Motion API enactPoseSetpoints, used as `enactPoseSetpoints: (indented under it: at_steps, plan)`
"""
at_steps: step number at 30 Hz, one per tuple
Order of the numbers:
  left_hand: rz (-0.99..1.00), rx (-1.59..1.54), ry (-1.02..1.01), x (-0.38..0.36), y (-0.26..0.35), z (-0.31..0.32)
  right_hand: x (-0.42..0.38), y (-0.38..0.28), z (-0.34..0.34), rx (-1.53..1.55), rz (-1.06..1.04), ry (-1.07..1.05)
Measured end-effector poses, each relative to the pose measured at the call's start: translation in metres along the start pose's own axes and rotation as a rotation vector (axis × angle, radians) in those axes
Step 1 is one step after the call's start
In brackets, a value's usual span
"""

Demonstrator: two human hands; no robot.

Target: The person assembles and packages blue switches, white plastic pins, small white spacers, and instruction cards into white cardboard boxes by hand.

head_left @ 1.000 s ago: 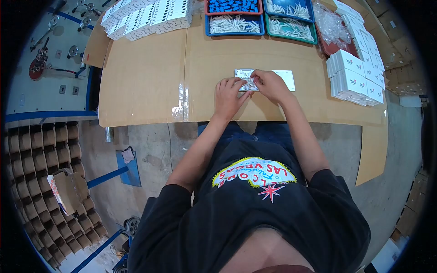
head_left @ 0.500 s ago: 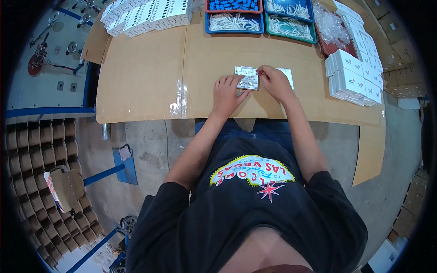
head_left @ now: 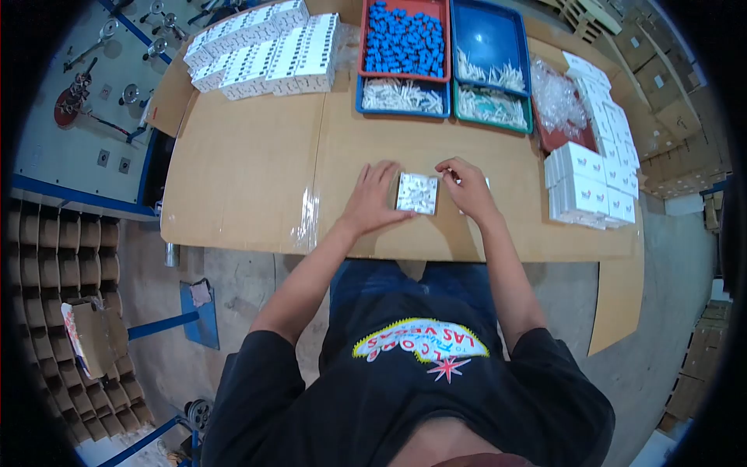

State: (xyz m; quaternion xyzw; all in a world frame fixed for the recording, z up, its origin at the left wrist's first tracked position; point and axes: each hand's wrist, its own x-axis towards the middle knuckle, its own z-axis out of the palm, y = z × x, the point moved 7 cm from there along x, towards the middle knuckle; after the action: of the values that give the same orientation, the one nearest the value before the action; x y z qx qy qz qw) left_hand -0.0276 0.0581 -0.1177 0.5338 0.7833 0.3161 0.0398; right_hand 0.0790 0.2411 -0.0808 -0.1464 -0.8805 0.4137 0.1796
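Observation:
A small square white box [head_left: 417, 193] lies on the cardboard-covered table, its top showing several small white and grey parts too fine to make out. My left hand [head_left: 375, 201] rests at the box's left side, fingers stretched out and the thumb along its near edge. Close to the box's right edge is my right hand [head_left: 467, 189], thumb and fingers pinched together; whatever they hold, if anything, is too small to name. A white flat piece [head_left: 488, 185] shows partly behind the right hand, mostly hidden by it.
A red tray [head_left: 448, 71] of blue parts sits at the back beside a blue tray [head_left: 490, 35] of white sticks; more trays lie beneath. Small white boxes [head_left: 272, 58] are stacked back left. More white boxes [head_left: 587, 187] stand right, near clear plastic bags [head_left: 560, 97].
The camera view has tilted upward, showing more of the trays. My left fingers have come off the box's top to its left side. My right hand stays pinched near the right edge.

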Motion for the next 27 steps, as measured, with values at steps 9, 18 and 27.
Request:
enactPoseSetpoints:
  at_steps: [9,18,27]
  plan:
    - [-0.020,0.120,-0.044,0.004,0.005,-0.004,0.190,-0.011,-0.056,-0.304,-0.224,0.297]
    - [-0.066,0.070,-0.068,0.008,0.000,-0.005,0.412,0.032,-0.058,-0.790,-0.336,0.226]
    - [-0.096,0.058,-0.084,0.012,-0.001,-0.011,0.463,0.055,-0.038,-0.839,-0.260,0.068]
